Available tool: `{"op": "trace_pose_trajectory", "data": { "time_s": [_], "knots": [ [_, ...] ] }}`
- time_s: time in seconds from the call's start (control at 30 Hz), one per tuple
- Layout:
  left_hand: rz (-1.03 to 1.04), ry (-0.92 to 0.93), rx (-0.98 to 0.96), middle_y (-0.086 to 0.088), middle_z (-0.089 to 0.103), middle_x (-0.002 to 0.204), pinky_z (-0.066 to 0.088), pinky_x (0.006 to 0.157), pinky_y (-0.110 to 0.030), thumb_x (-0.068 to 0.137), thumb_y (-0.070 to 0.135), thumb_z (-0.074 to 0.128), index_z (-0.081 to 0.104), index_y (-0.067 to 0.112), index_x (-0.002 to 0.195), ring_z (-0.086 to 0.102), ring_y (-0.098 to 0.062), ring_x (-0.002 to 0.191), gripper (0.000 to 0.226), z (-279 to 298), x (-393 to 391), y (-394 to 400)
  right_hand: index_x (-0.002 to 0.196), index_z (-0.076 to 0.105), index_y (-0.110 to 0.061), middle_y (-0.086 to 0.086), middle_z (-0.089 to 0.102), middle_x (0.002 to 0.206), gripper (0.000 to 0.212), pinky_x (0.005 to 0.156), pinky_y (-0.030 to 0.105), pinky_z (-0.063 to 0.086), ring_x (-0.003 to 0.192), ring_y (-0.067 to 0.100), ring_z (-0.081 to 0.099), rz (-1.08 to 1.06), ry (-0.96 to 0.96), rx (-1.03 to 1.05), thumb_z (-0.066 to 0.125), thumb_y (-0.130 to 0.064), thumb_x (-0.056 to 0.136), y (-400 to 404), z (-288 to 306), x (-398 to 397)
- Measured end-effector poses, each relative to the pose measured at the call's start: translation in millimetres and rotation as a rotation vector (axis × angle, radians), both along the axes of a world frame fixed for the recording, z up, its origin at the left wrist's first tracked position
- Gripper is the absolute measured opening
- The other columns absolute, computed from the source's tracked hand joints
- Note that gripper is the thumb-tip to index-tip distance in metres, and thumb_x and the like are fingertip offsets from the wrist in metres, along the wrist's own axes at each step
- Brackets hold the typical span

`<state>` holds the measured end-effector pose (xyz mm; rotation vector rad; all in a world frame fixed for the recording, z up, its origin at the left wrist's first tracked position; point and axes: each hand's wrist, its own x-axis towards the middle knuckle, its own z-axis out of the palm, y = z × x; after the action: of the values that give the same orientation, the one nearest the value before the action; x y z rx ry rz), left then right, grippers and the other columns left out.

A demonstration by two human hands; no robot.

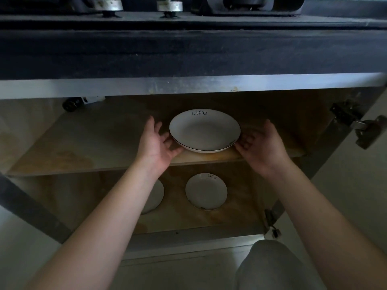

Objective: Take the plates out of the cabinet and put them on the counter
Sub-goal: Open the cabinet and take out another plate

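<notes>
A home kitchen: a dark stone counter (188, 53) carries a gas stove (240, 5) on short metal feet (170, 6), and below it an open base cabinet (188, 86) with stained wooden shelves (83, 149) holds white plates (204, 130) (two are lettered "Life"). A door hinge (345, 114) shows at right.

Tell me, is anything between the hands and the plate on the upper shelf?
Nothing visible. The left hand and right hand are open at either side of the upper plate, fingers at its rim. The shelf around it is bare. Whether they already touch it is unclear.
</notes>
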<state>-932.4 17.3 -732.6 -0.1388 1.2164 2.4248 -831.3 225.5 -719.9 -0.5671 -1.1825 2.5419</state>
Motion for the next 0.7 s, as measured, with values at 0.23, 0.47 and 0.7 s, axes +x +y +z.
{"op": "trace_pose_trajectory", "data": {
  "time_s": [0.23,0.47,0.7],
  "knots": [
    [0.005,-0.036,-0.124,-0.014,0.038,0.152,0.052,0.066,-0.054,0.095,0.061,0.039,0.04,0.018,0.147,0.038,-0.035,0.137,0.068,-1.7,3.6,-14.2,0.15,0.025,-0.003,0.019,0.041,0.148,0.073,0.103,0.043,0.04,0.131,0.03,0.045,0.079,-0.026,-0.078,0.031,-0.054,0.099,2.9,-4.6,14.2],
    [-0.092,-0.121,-0.244,-0.017,0.038,0.152,0.051,0.077,-0.063,0.099,0.06,0.027,0.035,0.005,0.147,0.042,-0.036,0.134,0.074,12.5,-6.3,-22.5,0.148,0.031,-0.004,0.02,0.043,0.145,0.07,0.109,0.042,0.039,0.12,0.029,0.051,0.099,-0.116,0.084,0.03,-0.054,0.1,4.6,-0.6,6.0],
    [-0.134,-0.085,-0.325,-0.018,0.037,0.152,0.058,0.067,-0.059,0.099,0.058,0.033,0.036,0.002,0.146,0.047,-0.038,0.127,0.074,19.6,1.7,-22.2,0.152,0.028,-0.019,0.017,0.05,0.14,0.059,0.092,0.04,0.047,0.117,0.028,0.055,0.086,-0.143,0.099,0.027,-0.051,0.102,2.8,7.2,4.7]
  ]
}}
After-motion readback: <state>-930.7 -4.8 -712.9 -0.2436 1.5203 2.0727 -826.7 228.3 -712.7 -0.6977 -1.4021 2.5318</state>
